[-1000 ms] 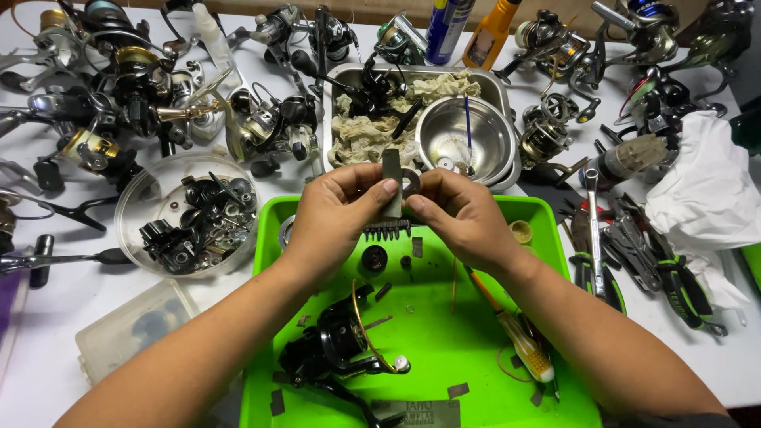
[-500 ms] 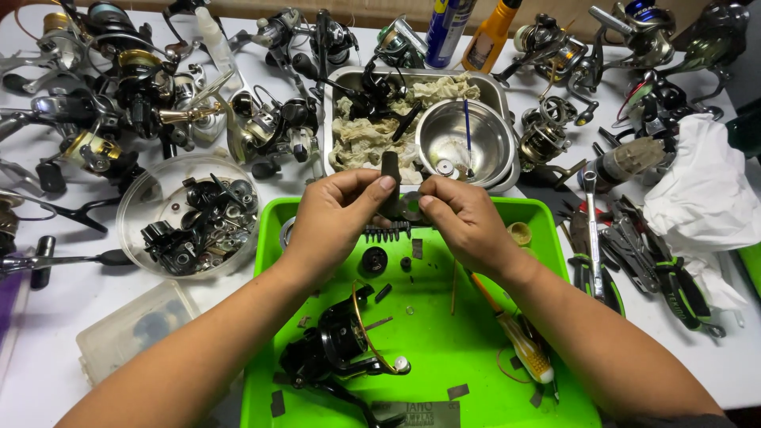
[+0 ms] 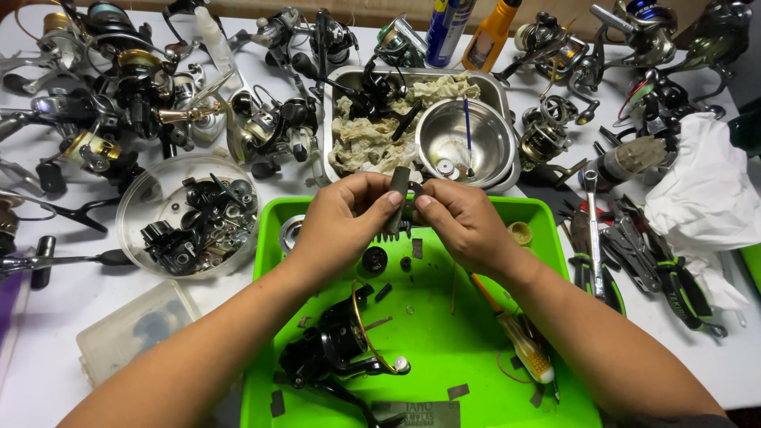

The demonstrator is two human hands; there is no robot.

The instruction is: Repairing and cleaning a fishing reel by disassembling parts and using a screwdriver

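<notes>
Pinching a small dark flat metal part from both sides, the left hand and right hand hold it with fingers clamped, upright above the far end of the bright green plastic tray. A black fishing reel lies in the tray, a round steel bowl just beyond on the bench.

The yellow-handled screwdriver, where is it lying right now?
In the head view, the yellow-handled screwdriver lies in the green tray on its right side, under the right forearm, right of the black fishing reel.
</notes>
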